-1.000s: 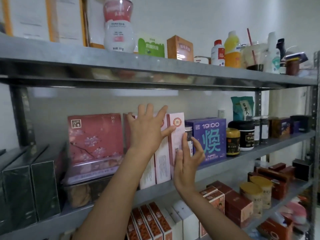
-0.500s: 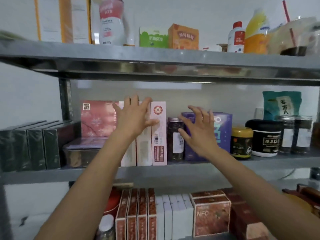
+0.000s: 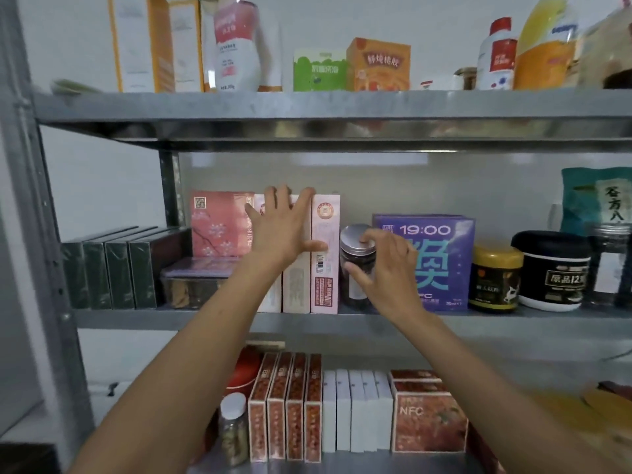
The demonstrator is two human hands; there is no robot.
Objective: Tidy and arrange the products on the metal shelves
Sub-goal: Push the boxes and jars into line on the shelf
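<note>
I am reaching both arms over the front edge of the middle shelf point(image 3: 342, 321). My left hand point(image 3: 285, 230) is lying flat and spread, fingers straight, pressing on the fronts of the upright pink boxes point(image 3: 323, 292); it is gripping nothing. My right hand point(image 3: 388, 271) is curling round the dark jar point(image 3: 354, 292), thumb on the body, forefinger over the lid rim.

The jar is standing upright on the middle shelf, long axis vertical, between the rightmost pink box on its left and the purple box point(image 3: 444, 265) on its right, close against both. It is lying directly ahead of the right hand, which is the nearer one. It is showing dark contents, a pale label and a brushed silver screw lid.

I am judging that withdrawal calls for a straight pull toward me, since both neighbours are blocking sideways travel.
</note>
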